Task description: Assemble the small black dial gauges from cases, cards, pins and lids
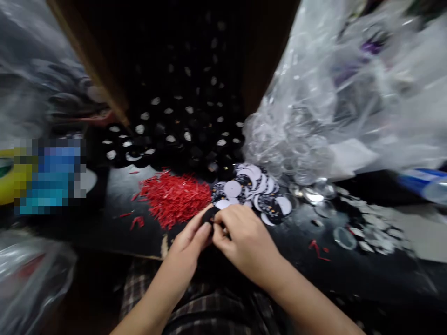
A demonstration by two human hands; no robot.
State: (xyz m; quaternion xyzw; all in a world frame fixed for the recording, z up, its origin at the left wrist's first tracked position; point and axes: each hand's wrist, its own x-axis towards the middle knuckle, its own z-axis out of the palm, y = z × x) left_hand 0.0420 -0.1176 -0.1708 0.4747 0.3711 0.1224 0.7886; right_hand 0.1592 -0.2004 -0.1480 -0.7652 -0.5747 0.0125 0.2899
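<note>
Between my hands, just above the table's front edge, is a small round black piece (pixel 209 215). My left hand (pixel 191 238) grips its near side with thumb and fingers. My right hand (pixel 239 235) is closed, its thumb and fingertips pinched at the face of the black piece; whatever they pinch is too small to make out. Right behind the hands lies a pile of red plastic slivers (pixel 176 197). Beside it, printed paper discs (pixel 260 186), some white side up and some black with a pattern, lie in a loose heap.
A wooden-sided bin (pixel 101 83) full of black round pieces (pixel 181 135) stands at the back. Clear plastic discs (pixel 296 149) spill from bags (pixel 384 93) at right. Small white pieces (pixel 380 228) and a clear ring (pixel 345 237) lie on the black table (pixel 279 251).
</note>
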